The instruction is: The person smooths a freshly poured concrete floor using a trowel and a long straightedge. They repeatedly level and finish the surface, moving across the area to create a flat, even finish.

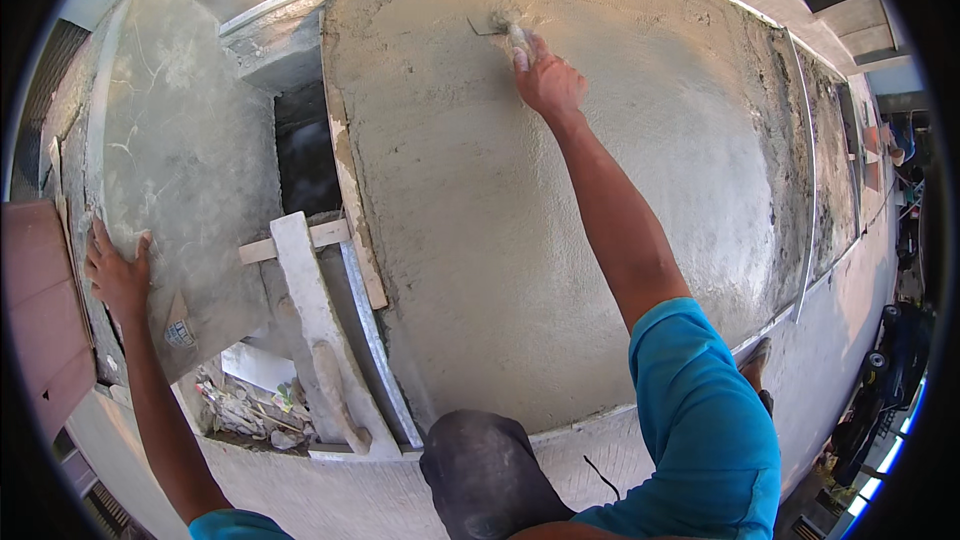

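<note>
Resting the left grip [118, 275] on the outer side of the grey ledge [190, 150], left of the wet cement slab [450, 240], splayed and released, grasping nothing. Seeing a white board [298, 280] lying near the slab's left edge. Holding the trowel [514, 32] at the slab's far part, near its far edge, with the right grip [555, 82] wrapped around the handle. Judging the trowel light and stiff, perhaps slippery from wet cement; favouring the handle for taking hold. Judging the slab's mass heavy but its surface soft, slick and easily marked, so offering no good place for taking hold. Seeing a trowel handle crusted pale with cement and a thin dark edge beyond, but not making out the whole blade. Seeing the slab looking grey-brown and smooth across its middle, shining wet toward its right side, then turning rough and darker near a metal strip [812, 175].
</note>
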A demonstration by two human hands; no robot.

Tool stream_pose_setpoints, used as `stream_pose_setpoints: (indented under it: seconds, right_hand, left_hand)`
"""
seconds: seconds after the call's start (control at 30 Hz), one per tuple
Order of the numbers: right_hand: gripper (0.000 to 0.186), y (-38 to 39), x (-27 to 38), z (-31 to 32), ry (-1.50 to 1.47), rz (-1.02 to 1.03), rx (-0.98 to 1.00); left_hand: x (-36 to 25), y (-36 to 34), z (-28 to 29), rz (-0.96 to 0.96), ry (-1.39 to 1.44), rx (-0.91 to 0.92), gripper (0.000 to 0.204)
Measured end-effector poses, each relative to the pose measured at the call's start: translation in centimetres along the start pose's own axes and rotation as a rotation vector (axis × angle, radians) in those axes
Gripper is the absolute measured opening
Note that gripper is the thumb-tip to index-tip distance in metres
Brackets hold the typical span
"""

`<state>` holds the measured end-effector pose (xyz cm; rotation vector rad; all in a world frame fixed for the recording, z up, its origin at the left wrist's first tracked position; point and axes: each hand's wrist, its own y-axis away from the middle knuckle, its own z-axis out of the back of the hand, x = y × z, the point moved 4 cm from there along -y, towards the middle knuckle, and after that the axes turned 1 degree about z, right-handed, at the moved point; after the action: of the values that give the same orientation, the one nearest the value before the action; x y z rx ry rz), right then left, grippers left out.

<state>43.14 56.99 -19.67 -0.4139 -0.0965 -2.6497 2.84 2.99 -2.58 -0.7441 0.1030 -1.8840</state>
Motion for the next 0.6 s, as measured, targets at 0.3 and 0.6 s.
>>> stream_pose_setpoints:
  seconds: [0.3,0.6]
  right_hand:
    - [0.055,6.7,-26.5,9.9,0.009,-0.58,-0.308]
    - [0.055,21.2,-53.4,18.6,0.167,-0.973,-0.383]
  left_hand:
    - [1.5,-1.1,-2.1,-0.019,-0.007,-0.058,0.092]
    - [-0.9,-3.1,-2.1,-0.328,-0.189,-0.184,0.1]
